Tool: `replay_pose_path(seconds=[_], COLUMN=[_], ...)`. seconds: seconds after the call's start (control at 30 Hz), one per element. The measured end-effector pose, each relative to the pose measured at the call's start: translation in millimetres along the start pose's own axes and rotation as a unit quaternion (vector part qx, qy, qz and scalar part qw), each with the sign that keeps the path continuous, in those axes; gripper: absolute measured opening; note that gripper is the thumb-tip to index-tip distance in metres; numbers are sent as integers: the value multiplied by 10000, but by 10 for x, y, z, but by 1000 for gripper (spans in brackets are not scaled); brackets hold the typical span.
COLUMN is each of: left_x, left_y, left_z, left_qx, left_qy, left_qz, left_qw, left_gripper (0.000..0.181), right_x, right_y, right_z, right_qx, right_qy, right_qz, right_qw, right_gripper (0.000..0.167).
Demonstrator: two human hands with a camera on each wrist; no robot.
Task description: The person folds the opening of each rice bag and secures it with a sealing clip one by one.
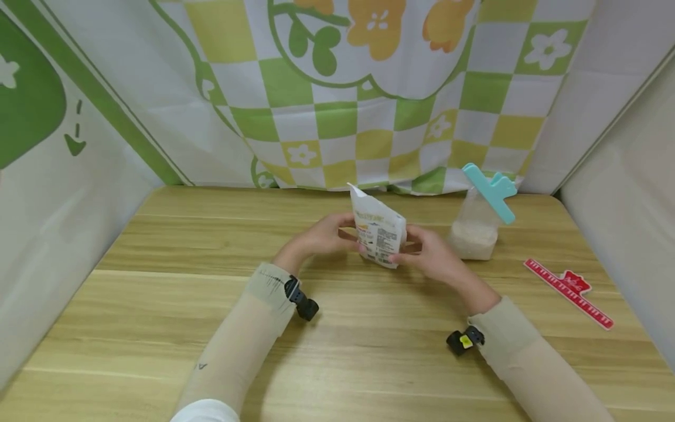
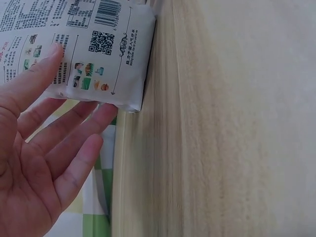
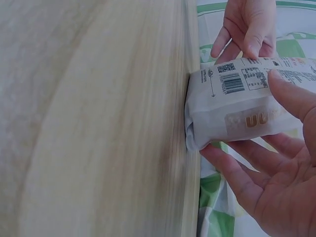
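A white printed packet (image 1: 377, 227) stands upright near the middle of the table, its top edge slanted. My left hand (image 1: 328, 234) holds its left side, and my right hand (image 1: 431, 253) holds the right side. In the left wrist view, the thumb lies on the printed face of the packet (image 2: 106, 59), with fingers behind and below it. A barcode and a QR code show there. The right wrist view has the packet (image 3: 217, 118) between thumb and fingers, its bottom end at the tabletop.
To the right stands a clear bag (image 1: 474, 237) of pale contents, closed by a teal clip (image 1: 490, 193). A red sealing clip (image 1: 569, 293) lies on the wooden table (image 1: 158, 328) at the right. Behind hangs a green and yellow checked cloth (image 1: 337, 126).
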State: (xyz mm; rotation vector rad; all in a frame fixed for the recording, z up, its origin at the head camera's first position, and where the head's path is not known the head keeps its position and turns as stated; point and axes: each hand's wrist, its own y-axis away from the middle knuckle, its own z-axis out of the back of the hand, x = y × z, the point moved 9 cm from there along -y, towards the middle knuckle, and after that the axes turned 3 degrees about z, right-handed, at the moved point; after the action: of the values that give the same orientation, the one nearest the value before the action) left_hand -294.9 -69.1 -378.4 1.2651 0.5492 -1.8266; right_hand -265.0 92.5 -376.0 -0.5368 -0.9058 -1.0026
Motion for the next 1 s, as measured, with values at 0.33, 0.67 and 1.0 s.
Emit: replay_pose_path(seconds=[0.33,0.67,1.0], left_x=[-48,-104,-191], left_y=[82,217,339], left_z=[-44,-96,-174], left_qx=[13,-26,4], left_qy=[-167,-614,-768], left_qz=[-34,26,-119], left_qw=[9999,9981,9970], left_gripper=[51,49,52], right_x=[31,13,42], right_y=[45,120,204], right_z=[-25,-49,-99], right_qx=[215,559,889], right_qy=[-85,-169,-358], right_qz=[331,317,475], right_qw=[9992,9978,9943], right_gripper=[56,59,57])
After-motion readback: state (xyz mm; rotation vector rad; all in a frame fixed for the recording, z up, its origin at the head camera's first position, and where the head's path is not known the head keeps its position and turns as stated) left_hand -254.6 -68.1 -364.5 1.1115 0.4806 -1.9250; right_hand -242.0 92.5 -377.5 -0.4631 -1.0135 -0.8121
